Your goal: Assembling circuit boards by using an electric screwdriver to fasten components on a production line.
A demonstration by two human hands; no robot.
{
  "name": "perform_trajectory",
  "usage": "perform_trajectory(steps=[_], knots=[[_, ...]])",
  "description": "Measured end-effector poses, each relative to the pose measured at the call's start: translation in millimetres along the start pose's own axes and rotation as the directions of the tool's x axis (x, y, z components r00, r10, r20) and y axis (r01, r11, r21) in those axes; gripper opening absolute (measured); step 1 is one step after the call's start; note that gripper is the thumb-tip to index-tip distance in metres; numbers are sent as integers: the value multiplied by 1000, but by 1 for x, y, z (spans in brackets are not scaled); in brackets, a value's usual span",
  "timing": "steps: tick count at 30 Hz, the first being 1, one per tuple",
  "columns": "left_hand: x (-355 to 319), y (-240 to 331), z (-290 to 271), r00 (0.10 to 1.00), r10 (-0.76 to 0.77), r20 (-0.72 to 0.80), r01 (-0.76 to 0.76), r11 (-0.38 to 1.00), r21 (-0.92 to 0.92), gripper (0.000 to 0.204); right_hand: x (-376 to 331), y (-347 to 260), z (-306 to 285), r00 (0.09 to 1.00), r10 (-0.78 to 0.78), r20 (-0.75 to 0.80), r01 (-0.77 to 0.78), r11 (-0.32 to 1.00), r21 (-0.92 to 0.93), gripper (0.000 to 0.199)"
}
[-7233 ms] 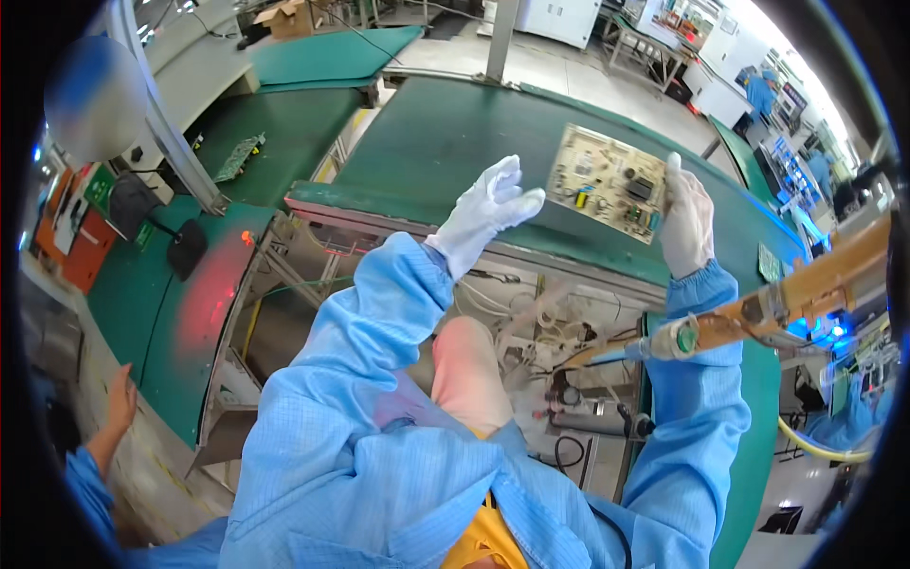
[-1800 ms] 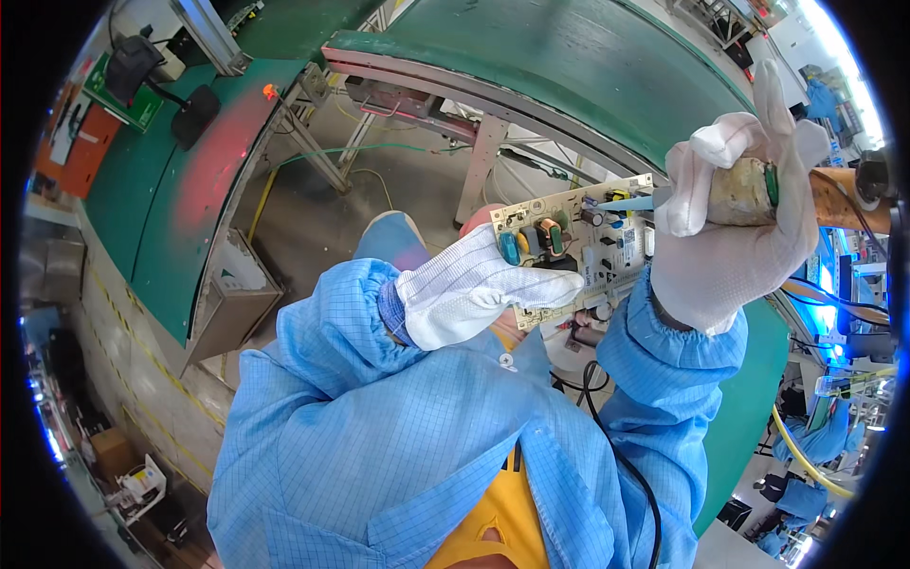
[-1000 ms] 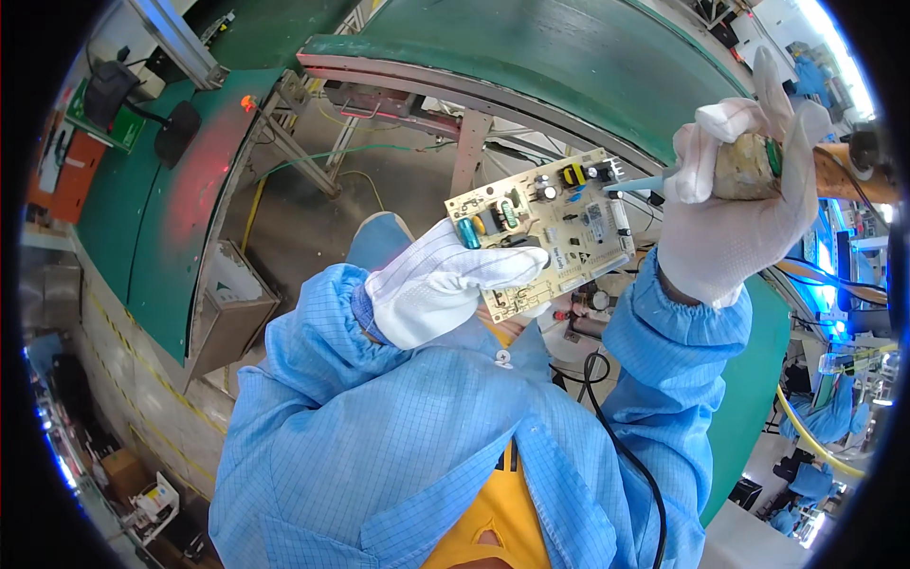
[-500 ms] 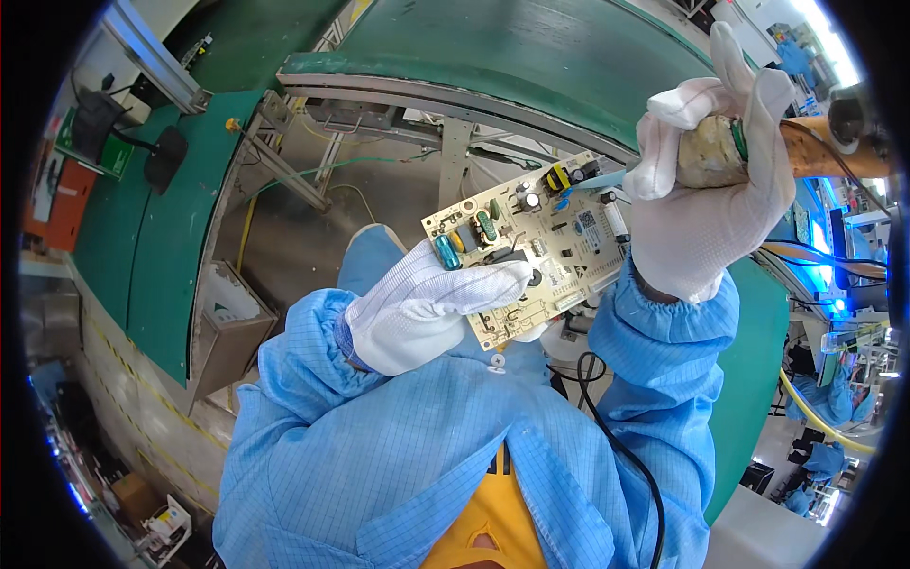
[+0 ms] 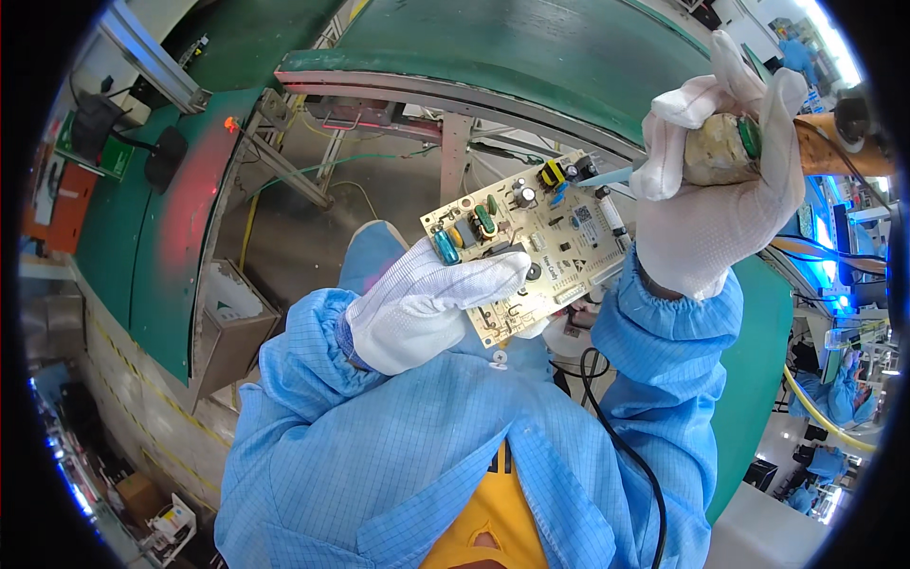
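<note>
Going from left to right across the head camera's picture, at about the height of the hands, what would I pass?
Green mat on the bench → open cardboard box → left hand in a white glove → pale circuit board → right hand in a white glove, closed around a tool handle.

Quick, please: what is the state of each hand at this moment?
Left hand: closed, holding the circuit board.
Right hand: closed around a tool handle, whose thin tip points at the board.
</note>
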State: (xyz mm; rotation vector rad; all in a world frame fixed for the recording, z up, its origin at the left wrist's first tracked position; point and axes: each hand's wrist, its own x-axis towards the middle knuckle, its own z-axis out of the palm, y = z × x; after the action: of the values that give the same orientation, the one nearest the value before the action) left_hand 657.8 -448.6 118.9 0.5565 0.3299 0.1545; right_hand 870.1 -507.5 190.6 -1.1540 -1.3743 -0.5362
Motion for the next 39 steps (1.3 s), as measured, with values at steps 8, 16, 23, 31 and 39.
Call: perform_trajectory(steps=[8, 16, 23, 31, 39], knots=[[-3, 7, 7, 996, 88, 26, -88, 996, -2, 48, 4, -8, 7, 992, -101, 71, 111, 980, -162, 28], [-7, -1, 1, 995, 72, -64, -64, 991, 117, 46, -4, 12, -7, 1000, -14, 24, 12, 997, 77, 25], [-7, -8, -10, 980, 188, -69, -156, 931, 329, 44, -5, -8, 0, 991, -118, 60, 131, 933, -335, 21], [-9, -10, -16, 968, 251, -7, -220, 861, 458, 44, -2, -6, -9, 985, 167, 34, -168, 986, 6, 24], [-9, -8, -17, 953, 298, 49, -274, 784, 557, 46, 3, -17, 17, 983, 167, -72, -169, 985, -30, 37]])
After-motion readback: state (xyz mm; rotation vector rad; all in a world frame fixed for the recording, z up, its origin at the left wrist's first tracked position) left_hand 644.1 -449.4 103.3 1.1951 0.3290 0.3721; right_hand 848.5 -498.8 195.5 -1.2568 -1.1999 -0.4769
